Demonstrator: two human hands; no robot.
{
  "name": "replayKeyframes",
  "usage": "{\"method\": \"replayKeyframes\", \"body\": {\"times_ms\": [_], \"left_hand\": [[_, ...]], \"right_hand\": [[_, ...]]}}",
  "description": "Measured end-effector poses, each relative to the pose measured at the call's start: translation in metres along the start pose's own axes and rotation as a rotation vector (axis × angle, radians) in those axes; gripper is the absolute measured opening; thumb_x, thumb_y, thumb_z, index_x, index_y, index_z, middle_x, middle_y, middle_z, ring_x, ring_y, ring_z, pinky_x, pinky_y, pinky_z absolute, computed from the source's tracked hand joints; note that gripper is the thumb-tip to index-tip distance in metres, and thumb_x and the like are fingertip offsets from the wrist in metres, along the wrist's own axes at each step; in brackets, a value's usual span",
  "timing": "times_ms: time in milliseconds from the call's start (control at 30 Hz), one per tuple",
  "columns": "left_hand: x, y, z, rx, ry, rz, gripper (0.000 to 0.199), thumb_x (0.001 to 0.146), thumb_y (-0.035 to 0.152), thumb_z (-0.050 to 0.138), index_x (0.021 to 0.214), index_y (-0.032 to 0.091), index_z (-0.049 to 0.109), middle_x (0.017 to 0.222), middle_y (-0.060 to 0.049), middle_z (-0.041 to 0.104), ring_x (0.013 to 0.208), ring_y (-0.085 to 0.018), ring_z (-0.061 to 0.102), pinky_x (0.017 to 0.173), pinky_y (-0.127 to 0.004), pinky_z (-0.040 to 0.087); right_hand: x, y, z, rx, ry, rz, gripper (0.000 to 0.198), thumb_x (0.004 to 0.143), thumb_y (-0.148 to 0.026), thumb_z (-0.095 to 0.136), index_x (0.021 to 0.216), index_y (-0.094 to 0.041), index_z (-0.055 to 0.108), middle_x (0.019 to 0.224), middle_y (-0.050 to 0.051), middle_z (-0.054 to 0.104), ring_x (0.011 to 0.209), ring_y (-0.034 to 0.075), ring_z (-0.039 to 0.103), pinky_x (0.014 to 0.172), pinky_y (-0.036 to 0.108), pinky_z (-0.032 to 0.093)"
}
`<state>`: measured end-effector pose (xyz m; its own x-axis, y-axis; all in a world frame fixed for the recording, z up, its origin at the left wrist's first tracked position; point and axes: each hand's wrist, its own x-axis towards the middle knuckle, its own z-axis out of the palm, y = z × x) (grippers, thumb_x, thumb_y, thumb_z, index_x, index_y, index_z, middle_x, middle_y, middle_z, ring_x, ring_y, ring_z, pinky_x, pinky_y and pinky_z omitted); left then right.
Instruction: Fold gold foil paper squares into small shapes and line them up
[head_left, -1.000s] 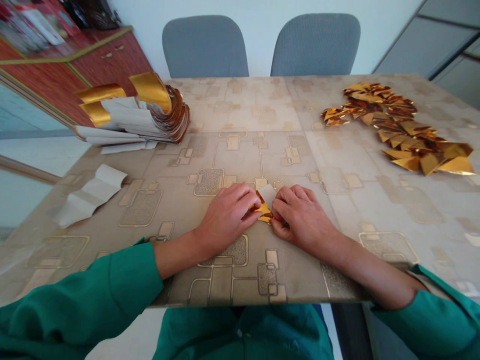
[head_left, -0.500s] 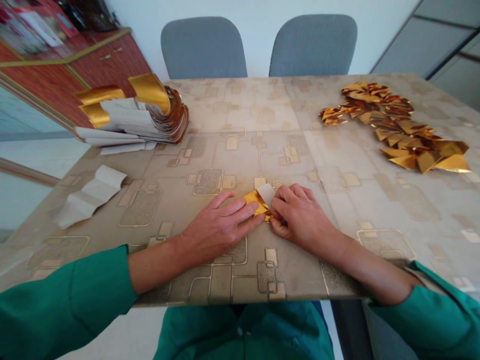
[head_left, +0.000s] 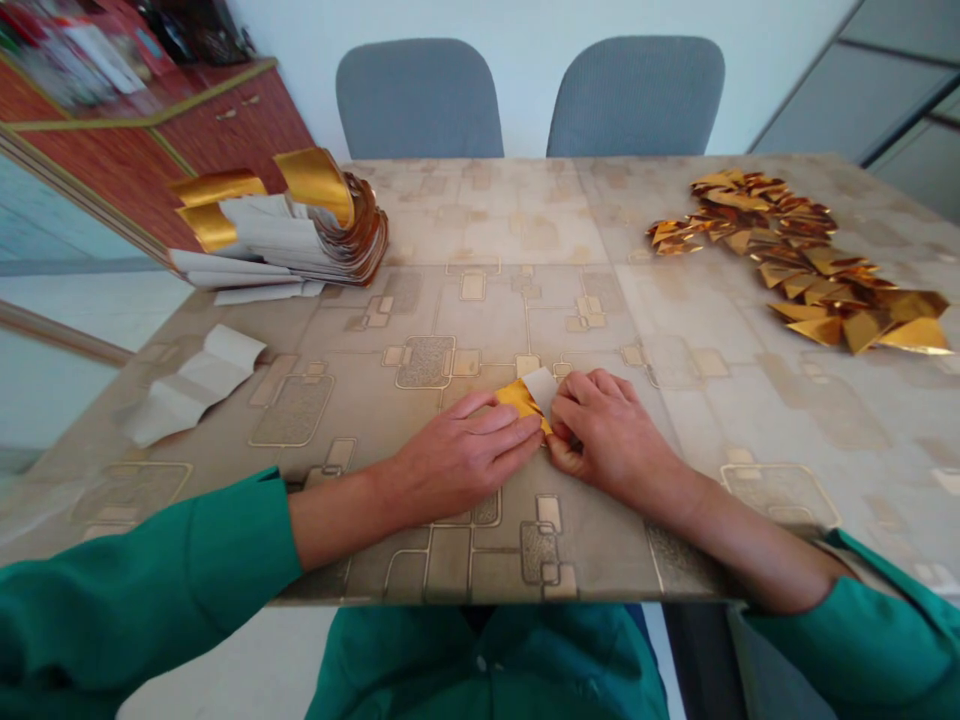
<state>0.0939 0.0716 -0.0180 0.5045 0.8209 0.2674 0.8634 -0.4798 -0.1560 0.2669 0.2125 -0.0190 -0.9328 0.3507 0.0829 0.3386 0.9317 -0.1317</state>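
A small sheet of gold foil paper [head_left: 517, 396], grey-white on its back, lies partly folded on the table in front of me. My left hand [head_left: 465, 450] rests flat over its left part, fingers stretched out and pressing it down. At the right edge, my right hand [head_left: 604, 425] has its fingers curled, pinching the paper between thumb and fingertips. One pale flap stands out between the two hands. Part of the fold is hidden beneath the fingers.
A thick stack of gold-and-grey paper [head_left: 300, 235] sits at the far left. Nearer stands a creased pale sheet [head_left: 202, 380]. Folded gold pieces [head_left: 817, 260] form a long pile at the right. Two grey chairs [head_left: 420, 100] stand behind the patterned table [head_left: 540, 230].
My left fingers have slid a little right along the paper, closer to my right hand. The right hand keeps its pinch. The whole view has shifted slightly.
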Motion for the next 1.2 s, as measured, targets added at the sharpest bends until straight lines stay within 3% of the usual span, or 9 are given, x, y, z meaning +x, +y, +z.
{"method": "replayKeyframes", "body": {"times_ms": [267,433,533,767,933,1200], "left_hand": [[-0.005,-0.022,0.002,-0.072,-0.054,0.092,0.033,0.105,0.015,0.036,0.13,0.016,0.057,0.136,-0.006,0.062,0.114,-0.022,0.06,0.101,-0.043,0.039],[-0.005,-0.028,0.002,-0.041,-0.063,0.127,0.033,0.104,0.014,0.037,0.13,0.018,0.058,0.139,-0.005,0.06,0.116,-0.021,0.059,0.102,-0.042,0.039],[-0.002,-0.024,0.003,-0.025,-0.022,0.129,0.031,0.104,0.015,0.038,0.126,0.016,0.061,0.134,-0.006,0.063,0.115,-0.021,0.06,0.104,-0.042,0.039],[0.01,-0.014,-0.001,-0.021,0.039,0.116,0.027,0.102,0.014,0.041,0.109,0.012,0.068,0.115,-0.01,0.071,0.106,-0.021,0.063,0.102,-0.04,0.044],[0.004,-0.015,0.001,-0.057,-0.026,0.115,0.032,0.103,0.017,0.038,0.12,0.008,0.064,0.121,-0.012,0.068,0.108,-0.023,0.062,0.101,-0.04,0.046],[-0.007,-0.021,0.006,-0.15,-0.081,0.104,0.033,0.102,0.016,0.041,0.132,0.013,0.056,0.138,-0.012,0.059,0.126,-0.025,0.055,0.115,-0.051,0.033]], "right_hand": [[0.0,0.002,-0.001,0.047,-0.024,0.0,0.011,0.084,-0.025,0.059,0.075,-0.019,0.059,0.094,0.008,0.059,0.09,0.024,0.047,0.081,0.037,0.035],[-0.002,0.004,0.001,0.081,0.027,-0.025,0.009,0.084,-0.023,0.059,0.091,-0.019,0.061,0.097,0.007,0.061,0.094,0.024,0.049,0.084,0.036,0.036],[-0.003,0.002,0.003,0.061,0.052,-0.033,0.014,0.085,-0.024,0.059,0.098,-0.02,0.063,0.098,0.006,0.061,0.097,0.025,0.05,0.086,0.037,0.035],[0.0,-0.004,0.005,0.001,0.066,0.006,0.009,0.086,-0.024,0.058,0.092,-0.019,0.063,0.094,0.007,0.062,0.092,0.025,0.049,0.085,0.039,0.033],[0.0,-0.003,0.007,0.01,0.058,0.027,0.011,0.086,-0.024,0.057,0.093,-0.02,0.063,0.097,0.007,0.063,0.094,0.026,0.049,0.084,0.039,0.033],[-0.003,-0.005,0.007,-0.007,0.088,-0.005,0.015,0.087,-0.03,0.056,0.095,-0.019,0.062,0.098,0.008,0.061,0.094,0.027,0.048,0.087,0.04,0.034]]}}
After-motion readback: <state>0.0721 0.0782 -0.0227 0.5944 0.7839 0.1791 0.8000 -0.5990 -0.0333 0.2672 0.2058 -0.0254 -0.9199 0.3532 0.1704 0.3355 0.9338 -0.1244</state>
